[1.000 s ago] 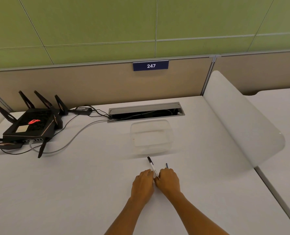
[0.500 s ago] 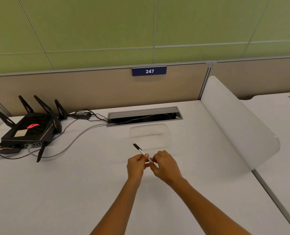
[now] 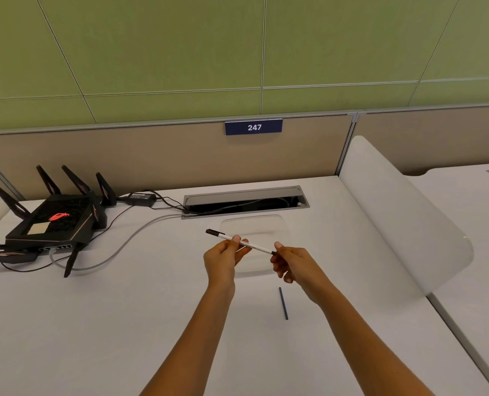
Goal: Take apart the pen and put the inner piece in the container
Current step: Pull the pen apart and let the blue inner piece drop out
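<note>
I'm looking down on a wide white desk (image 3: 123, 324), with a black router (image 3: 52, 224) off at its far left. Straight ahead of my hands sits the clear container (image 3: 254, 224), just beyond and partly behind them. My left hand (image 3: 223, 260) and right hand (image 3: 294, 264) are raised above the desk, each with its fingers closed on the white pen (image 3: 243, 243). The pen's long axis runs left to right, tilted so the dark capped end pokes out up-left past my left hand and the other tip sits pinched at my right. Both hands are equally on it, so I judge the next pull has to go along that axis, hands moving apart. A thin dark-blue rod (image 3: 283, 302) lies on the desk below my right hand, near it, untouched.
</note>
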Available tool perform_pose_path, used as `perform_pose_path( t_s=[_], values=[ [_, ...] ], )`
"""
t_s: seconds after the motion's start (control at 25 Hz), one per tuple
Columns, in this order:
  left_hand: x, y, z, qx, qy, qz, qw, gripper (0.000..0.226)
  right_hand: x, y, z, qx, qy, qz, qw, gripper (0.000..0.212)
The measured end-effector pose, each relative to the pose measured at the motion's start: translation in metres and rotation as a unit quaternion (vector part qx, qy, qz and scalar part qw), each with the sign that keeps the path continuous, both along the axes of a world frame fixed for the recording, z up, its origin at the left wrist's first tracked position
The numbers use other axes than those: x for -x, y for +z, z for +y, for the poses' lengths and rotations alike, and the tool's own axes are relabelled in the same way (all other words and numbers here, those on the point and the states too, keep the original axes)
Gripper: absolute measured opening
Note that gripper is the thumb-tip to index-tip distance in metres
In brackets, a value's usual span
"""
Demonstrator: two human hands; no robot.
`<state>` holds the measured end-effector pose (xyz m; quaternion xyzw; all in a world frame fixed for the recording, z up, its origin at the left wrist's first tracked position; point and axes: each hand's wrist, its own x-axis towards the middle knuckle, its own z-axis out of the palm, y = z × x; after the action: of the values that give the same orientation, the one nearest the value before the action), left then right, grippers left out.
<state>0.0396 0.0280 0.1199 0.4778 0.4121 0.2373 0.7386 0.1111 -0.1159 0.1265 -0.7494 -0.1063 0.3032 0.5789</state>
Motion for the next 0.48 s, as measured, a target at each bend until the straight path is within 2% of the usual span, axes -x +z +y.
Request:
perform_pose_path(
  t_s=[0.24, 0.48],
  values=[
    [-0.004, 0.006, -0.003, 0.0, -0.005, 0.004, 1.0, 0.009, -0.002, 0.001, 0.002, -0.044, 0.0, 0.061, 0.997, 0.041],
    [-0.008, 0.012, -0.006, 0.003, 0.036, 0.02, 0.999, 0.009, -0.001, -0.006, 0.005, -0.035, 0.001, -0.09, 0.995, 0.035]
  ],
)
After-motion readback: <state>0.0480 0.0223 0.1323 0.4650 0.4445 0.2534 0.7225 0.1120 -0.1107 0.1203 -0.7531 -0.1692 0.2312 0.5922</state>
